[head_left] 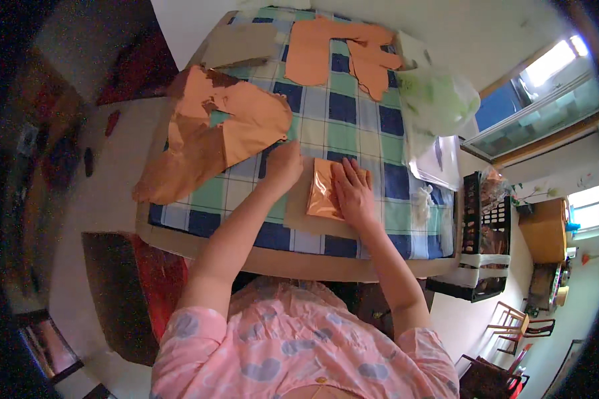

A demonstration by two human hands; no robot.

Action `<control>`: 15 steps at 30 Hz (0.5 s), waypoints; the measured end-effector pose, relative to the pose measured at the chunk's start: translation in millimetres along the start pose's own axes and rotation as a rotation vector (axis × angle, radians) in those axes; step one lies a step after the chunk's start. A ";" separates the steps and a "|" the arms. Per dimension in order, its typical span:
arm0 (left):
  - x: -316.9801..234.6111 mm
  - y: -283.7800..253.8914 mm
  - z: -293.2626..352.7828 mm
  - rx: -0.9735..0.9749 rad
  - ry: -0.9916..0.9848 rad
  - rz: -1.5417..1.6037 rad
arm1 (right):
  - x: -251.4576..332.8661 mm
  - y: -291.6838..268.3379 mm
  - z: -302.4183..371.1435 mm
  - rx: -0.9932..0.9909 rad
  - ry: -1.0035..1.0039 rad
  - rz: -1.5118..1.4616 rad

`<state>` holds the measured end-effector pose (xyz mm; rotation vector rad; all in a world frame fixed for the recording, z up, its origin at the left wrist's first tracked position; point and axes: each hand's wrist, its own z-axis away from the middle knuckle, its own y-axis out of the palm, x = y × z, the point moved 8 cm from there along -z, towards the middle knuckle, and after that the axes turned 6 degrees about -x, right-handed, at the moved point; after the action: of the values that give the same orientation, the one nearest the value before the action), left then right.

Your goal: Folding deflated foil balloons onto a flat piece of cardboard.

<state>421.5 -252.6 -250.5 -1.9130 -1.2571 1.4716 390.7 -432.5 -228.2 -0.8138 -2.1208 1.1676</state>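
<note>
My right hand [355, 192] lies flat with fingers spread on a shiny copper-orange square [321, 193], which rests on a thin brown board [298, 211]. Left of it, my left hand [284, 166] is closed just above the cloth, close to the edge of a large orange leather-like sheet [249, 130]. Whatever its fingers hold, if anything, is hidden. The sheet has an irregular hole, and its left end hangs past the table edge. A second orange piece [313, 50], irregularly cut, lies flat at the far side.
A blue, green and white checked cloth [313, 106] covers the table. Brown board [243, 45] lies at the far left. A pale green plastic bag [439, 100] and clear plastic [439, 163] lie along the right side. Beside the table stands a black crate [472, 216].
</note>
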 end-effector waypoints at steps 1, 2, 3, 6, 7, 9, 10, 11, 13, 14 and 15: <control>0.9 4.5 -1.2 0.001 0.002 0.003 | 1.3 -2.7 1.0 0.017 -0.019 0.001; 3.4 8.2 -2.1 0.004 -0.012 -0.010 | 3.3 -4.2 1.2 0.017 -0.019 0.003; 6.4 10.6 -1.5 0.006 -0.026 -0.024 | 7.3 -5.0 0.6 0.015 -0.021 0.000; -39.1 -14.6 0.2 -0.205 0.046 -0.170 | -5.0 1.8 7.0 0.045 -0.013 0.044; -54.3 -15.5 6.1 -0.213 0.046 -0.174 | -6.6 7.7 7.8 0.078 -0.025 0.074; -104.9 -19.2 31.3 -0.307 0.328 -0.070 | -10.1 10.4 11.0 0.052 -0.031 0.071; -108.8 -25.7 36.0 -0.308 0.328 -0.072 | -11.5 9.6 11.4 0.027 -0.037 0.067; -102.3 -21.6 33.8 -0.145 0.214 0.025 | -8.5 5.7 9.2 0.026 -0.039 0.066; -87.6 -13.8 42.7 0.018 0.105 0.120 | -5.2 3.8 6.5 0.102 0.030 0.018; -65.2 -15.9 55.2 -0.025 -0.046 0.199 | -4.4 3.1 6.6 0.102 0.036 0.015; -42.5 -15.7 64.8 -0.068 -0.198 0.278 | -6.1 -0.1 4.9 0.065 0.054 -0.019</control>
<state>354.5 -292.8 -238.6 -2.0966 -1.1722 1.8174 391.0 -439.6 -231.5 -0.7860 -2.0317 1.1850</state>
